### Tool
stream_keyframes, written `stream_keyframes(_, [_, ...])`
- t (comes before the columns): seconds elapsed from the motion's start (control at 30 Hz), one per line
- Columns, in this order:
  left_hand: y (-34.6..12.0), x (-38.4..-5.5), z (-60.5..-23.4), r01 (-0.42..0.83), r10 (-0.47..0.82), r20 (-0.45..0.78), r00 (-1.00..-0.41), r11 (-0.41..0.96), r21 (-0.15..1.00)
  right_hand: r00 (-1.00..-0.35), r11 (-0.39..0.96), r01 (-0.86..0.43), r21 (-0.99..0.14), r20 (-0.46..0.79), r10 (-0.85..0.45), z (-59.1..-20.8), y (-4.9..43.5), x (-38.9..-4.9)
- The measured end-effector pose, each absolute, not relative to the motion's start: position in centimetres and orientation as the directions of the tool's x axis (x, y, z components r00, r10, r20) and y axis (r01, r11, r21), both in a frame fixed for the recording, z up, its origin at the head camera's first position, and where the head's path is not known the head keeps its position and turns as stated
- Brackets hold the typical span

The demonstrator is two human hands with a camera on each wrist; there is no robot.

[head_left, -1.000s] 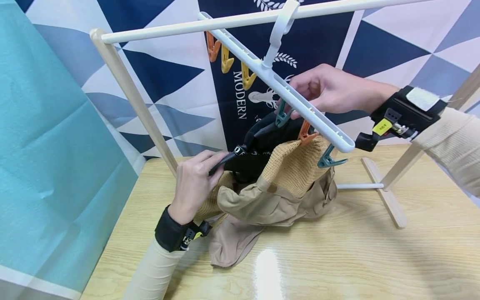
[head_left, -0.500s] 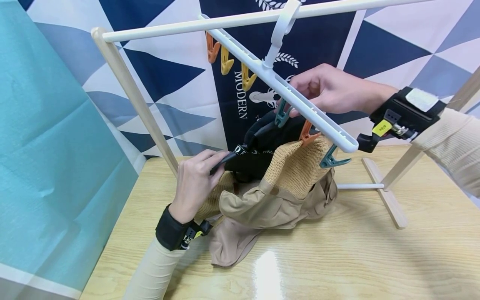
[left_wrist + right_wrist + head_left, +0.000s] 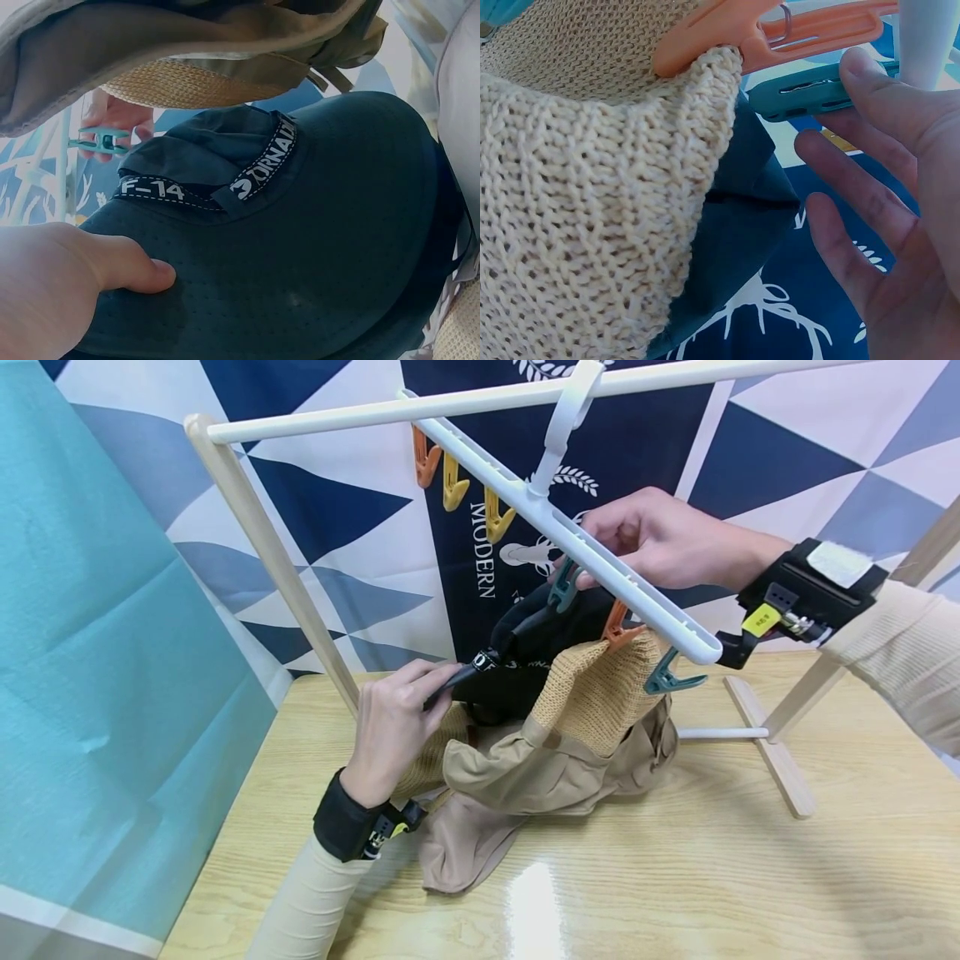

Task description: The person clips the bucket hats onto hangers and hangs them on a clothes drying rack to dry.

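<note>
My left hand (image 3: 397, 718) pinches the brim of a dark bucket hat (image 3: 300, 277), thumb on top. White lettering, including "F-14", runs along its band (image 3: 154, 189). My right hand (image 3: 667, 543) holds a teal clip (image 3: 802, 94) between thumb and fingers, under the white hanger bar (image 3: 600, 560). The clip's tip is right at the dark hat's raised crown; the actual bite is hidden. Beside it, an orange clip (image 3: 712, 37) grips the edge of a knitted straw-coloured hat (image 3: 577, 202), which hangs in front of the dark hat.
The hanger's hook (image 3: 562, 427) sits over a white rod (image 3: 390, 414) on a wooden stand (image 3: 270, 560). Orange and yellow clips (image 3: 453, 485) hang at the far end, another teal clip (image 3: 671, 677) at the near end. Khaki cloth (image 3: 517, 772) lies low over the wooden table (image 3: 675, 877).
The hanger's near end has swung slightly to the right, with its clips and the knitted hat. Both hands keep their hold in nearly the same place.
</note>
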State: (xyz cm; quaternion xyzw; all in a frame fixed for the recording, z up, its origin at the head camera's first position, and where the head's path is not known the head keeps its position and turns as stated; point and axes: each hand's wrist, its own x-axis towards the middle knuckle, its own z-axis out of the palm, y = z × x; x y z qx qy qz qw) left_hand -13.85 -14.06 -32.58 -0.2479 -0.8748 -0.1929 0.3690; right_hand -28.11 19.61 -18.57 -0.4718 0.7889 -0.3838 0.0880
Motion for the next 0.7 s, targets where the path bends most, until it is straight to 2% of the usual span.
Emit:
stream_keyframes(0.27, [-14.00, -13.84, -32.54, 0.583, 0.292, 0.740, -0.606, 0.796, 0.163, -0.540, 0.284, -0.725, -0.627, 0.261, -0.800, -18.65, 19.71, -28.06])
stream_keyframes(0.5, [-13.85, -13.78, -32.44, 0.588, 0.288, 0.741, -0.607, 0.790, 0.174, -0.534, 0.235, -0.682, -0.692, 0.251, -0.808, -18.48, 19.48, -28.16])
stream_keyframes(0.7, [-13.84, -13.86, -32.38, 0.587, 0.274, 0.739, -0.615, 0.785, 0.198, -0.555, 0.255, -0.676, -0.692, 0.249, -0.794, -18.47, 19.52, -28.11])
